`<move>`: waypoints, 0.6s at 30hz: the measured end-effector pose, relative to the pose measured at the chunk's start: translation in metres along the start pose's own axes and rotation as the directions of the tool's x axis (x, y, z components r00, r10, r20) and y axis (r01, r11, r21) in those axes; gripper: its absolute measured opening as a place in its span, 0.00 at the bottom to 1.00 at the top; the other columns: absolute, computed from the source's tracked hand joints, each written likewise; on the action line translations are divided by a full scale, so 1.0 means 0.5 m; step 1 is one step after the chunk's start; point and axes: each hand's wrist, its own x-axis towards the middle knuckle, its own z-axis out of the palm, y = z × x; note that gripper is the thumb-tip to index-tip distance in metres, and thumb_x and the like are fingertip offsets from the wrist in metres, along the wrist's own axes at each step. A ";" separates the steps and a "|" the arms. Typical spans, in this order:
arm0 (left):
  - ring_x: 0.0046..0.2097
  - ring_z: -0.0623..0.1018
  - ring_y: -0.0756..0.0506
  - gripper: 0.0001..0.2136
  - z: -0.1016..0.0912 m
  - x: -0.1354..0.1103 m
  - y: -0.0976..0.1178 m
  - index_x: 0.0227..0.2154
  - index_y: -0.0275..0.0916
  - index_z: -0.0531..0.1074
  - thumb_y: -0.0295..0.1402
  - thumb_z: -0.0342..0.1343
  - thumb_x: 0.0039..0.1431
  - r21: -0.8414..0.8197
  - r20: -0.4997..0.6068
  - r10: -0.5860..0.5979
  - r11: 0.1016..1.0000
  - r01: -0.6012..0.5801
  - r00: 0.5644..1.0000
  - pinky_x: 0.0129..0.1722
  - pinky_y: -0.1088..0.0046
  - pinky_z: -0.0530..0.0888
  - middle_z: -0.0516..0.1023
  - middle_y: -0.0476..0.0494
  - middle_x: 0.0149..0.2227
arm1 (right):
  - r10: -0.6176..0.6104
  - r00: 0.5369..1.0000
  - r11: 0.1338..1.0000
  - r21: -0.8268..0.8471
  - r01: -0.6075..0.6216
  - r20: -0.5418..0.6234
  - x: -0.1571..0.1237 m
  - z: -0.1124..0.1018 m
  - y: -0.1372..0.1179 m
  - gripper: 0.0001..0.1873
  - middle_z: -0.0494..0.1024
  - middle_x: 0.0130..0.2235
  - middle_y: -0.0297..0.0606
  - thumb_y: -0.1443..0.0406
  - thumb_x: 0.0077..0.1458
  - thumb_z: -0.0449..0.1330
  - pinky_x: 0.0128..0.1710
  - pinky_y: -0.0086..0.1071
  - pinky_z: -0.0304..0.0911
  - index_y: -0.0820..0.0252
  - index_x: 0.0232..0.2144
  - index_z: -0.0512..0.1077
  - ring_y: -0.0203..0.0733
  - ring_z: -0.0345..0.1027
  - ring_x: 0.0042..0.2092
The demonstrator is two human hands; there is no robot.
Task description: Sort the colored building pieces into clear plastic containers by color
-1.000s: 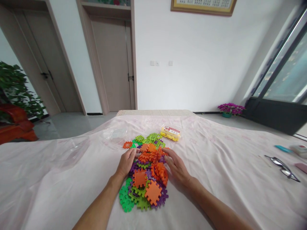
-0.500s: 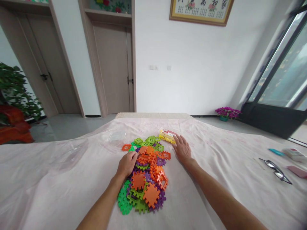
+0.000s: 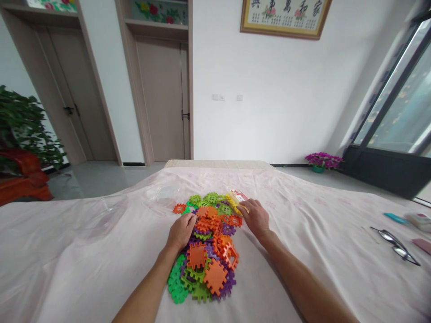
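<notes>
A pile of interlocking plastic pieces (image 3: 215, 276) in orange, green and purple lies on the cloth in front of me. My left hand (image 3: 182, 231) rests against the pile's left side with its fingers curled. What those fingers hold, if anything, is hidden. Beyond the pile's far right edge lies a clear pack of yellow plastic pieces (image 3: 234, 202) with a red and white label. My right hand (image 3: 255, 217) grips the near end of this pack, its thumb and fingers closed around it. The pack is turned at an angle and touches or nearly touches the green pieces.
A pale patterned cloth (image 3: 303, 251) covers the table in soft folds. Clear plastic bags (image 3: 101, 220) lie on the left. Eyeglasses (image 3: 395, 246), a light blue item (image 3: 396, 218) and a pinkish flat item (image 3: 422, 246) sit at the right edge.
My right hand has closed on the yellow pack, which has swung so its near end points towards me. My left hand stays at the pile. The view has shifted slightly.
</notes>
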 end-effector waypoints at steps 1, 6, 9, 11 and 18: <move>0.46 0.79 0.44 0.13 0.000 0.000 -0.002 0.35 0.45 0.77 0.40 0.48 0.66 -0.021 -0.005 0.003 1.000 -0.004 1.000 0.49 0.71 0.70 0.82 0.46 0.41 | 0.021 0.999 0.999 0.034 -0.021 -0.024 -0.009 -0.002 -0.015 0.18 0.79 0.42 0.41 0.52 0.66 0.53 0.43 0.37 0.62 0.51 0.39 0.79 0.47 0.69 0.45; 0.48 0.80 0.43 0.15 0.001 0.001 -0.011 0.42 0.43 0.77 0.43 0.49 0.65 -0.157 -0.015 0.002 0.988 -0.004 1.000 0.52 0.68 0.72 0.82 0.44 0.46 | 0.134 0.985 0.961 0.258 -0.101 -0.112 -0.030 -0.008 -0.063 0.16 0.79 0.36 0.38 0.52 0.62 0.58 0.40 0.35 0.62 0.53 0.32 0.80 0.45 0.71 0.41; 0.47 0.80 0.42 0.20 0.000 0.000 -0.013 0.48 0.41 0.76 0.48 0.48 0.65 -0.241 -0.001 -0.009 0.970 0.008 1.000 0.52 0.65 0.74 0.82 0.43 0.49 | 0.180 0.976 0.881 0.460 -0.106 -0.120 -0.030 -0.015 -0.086 0.15 0.79 0.34 0.39 0.53 0.60 0.60 0.36 0.34 0.62 0.55 0.30 0.79 0.45 0.71 0.39; 0.50 0.80 0.41 0.24 -0.001 0.000 -0.015 0.53 0.41 0.74 0.51 0.48 0.64 -0.329 0.021 -0.032 0.943 0.037 0.999 0.53 0.62 0.74 0.80 0.41 0.53 | 0.220 0.970 0.807 0.577 -0.122 -0.102 -0.030 -0.024 -0.107 0.15 0.79 0.33 0.39 0.53 0.59 0.61 0.34 0.34 0.61 0.56 0.29 0.79 0.44 0.70 0.37; 0.65 0.69 0.34 0.41 -0.007 0.000 -0.021 0.66 0.40 0.59 0.57 0.59 0.55 -0.682 0.132 -0.094 0.714 0.159 0.987 0.63 0.55 0.66 0.68 0.32 0.64 | 0.213 0.977 0.602 0.784 -0.150 0.023 -0.047 -0.054 -0.202 0.13 0.75 0.27 0.36 0.56 0.52 0.67 0.29 0.32 0.58 0.58 0.25 0.79 0.39 0.65 0.30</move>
